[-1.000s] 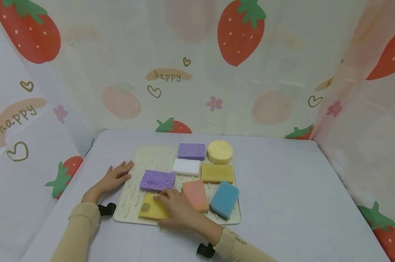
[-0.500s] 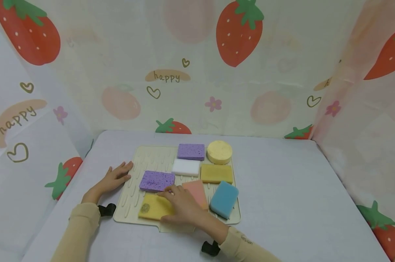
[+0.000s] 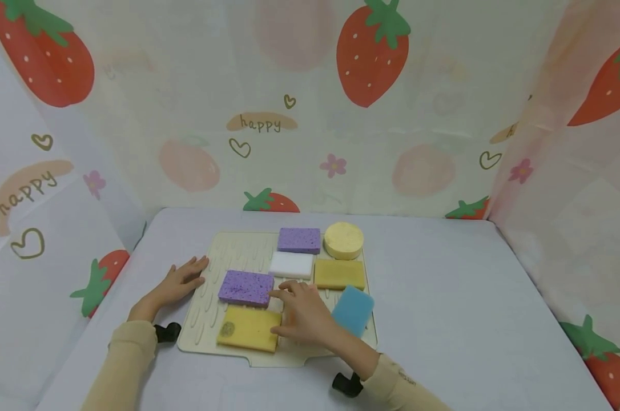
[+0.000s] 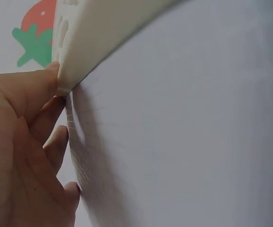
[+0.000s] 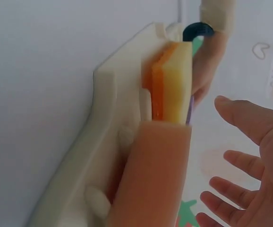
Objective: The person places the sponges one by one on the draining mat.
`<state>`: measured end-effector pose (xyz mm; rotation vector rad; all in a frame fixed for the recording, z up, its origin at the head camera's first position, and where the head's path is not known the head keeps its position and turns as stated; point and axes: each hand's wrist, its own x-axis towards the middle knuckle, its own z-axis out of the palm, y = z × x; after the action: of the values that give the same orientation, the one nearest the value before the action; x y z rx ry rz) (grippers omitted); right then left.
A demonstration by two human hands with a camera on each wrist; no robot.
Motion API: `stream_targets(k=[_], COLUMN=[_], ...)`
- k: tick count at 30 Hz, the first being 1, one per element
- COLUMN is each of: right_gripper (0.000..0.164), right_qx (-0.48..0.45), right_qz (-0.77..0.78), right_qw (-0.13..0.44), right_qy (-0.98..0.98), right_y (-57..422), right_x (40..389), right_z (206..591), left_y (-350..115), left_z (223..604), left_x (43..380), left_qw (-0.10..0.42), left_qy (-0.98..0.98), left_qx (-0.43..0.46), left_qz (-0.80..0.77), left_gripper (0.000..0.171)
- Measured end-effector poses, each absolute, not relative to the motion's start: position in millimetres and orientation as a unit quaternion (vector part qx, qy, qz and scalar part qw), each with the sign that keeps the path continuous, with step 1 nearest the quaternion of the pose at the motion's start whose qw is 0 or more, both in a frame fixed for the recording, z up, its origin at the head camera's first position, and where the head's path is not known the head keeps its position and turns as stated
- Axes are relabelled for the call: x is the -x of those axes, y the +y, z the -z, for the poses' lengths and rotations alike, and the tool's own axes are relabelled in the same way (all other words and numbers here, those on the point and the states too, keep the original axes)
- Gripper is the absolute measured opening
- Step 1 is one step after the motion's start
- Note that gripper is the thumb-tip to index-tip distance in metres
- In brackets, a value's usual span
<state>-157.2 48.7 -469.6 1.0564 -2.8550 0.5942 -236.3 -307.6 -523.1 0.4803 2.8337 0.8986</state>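
Observation:
My right hand [image 3: 310,315] hovers over the peach sponge [image 5: 150,175], which it mostly hides in the head view. Its fingers are spread and hold nothing; the right wrist view shows them apart from the sponges. Just left of it lies a yellow sponge [image 3: 249,329] with a dark round mark, and behind that a speckled purple sponge [image 3: 245,287]. To the right, a blue sponge [image 3: 353,309] is partly covered by the hand. My left hand [image 3: 175,284] rests at the left edge of a cream ridged drying board [image 3: 199,328], its thumb touching that edge in the left wrist view.
Toward the back of the board sit a second purple sponge [image 3: 299,240], a white sponge [image 3: 292,265], a mustard sponge [image 3: 339,274] and a round pale-yellow sponge [image 3: 343,240]. White cloth [image 3: 443,319] covers the table; strawberry-printed curtains [image 3: 310,85] enclose three sides.
My right hand has moved right and slightly up, off the yellow sponge and over the peach one, uncovering the yellow sponge. My left hand has stayed at the board's edge.

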Motion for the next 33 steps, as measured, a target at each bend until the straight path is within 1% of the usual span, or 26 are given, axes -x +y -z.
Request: stream_targets(k=[11,21,33], right_gripper=[0.063,0.063,0.060], right_qx=[-0.303,-0.274,-0.234], right_qz=[-0.227,-0.261,-0.217], right_qw=[0.043,0.062,0.085], right_qy=[-0.925,-0.923,-0.944], right_y=[80,111,156], right_x=[173,183,196], right_z=[466,463,464], left_y=[-307,-309,-306], left_z=[522,524,518], left_x=[238,241,241], left_qw=[0.059,0.058,0.060], left_qy=[0.942,0.942,0.944], left_qx=[-0.163,-0.171,-0.174], left_qz=[-0.286,-0.282,-0.273], left_gripper=[0.057,0.055,0.056])
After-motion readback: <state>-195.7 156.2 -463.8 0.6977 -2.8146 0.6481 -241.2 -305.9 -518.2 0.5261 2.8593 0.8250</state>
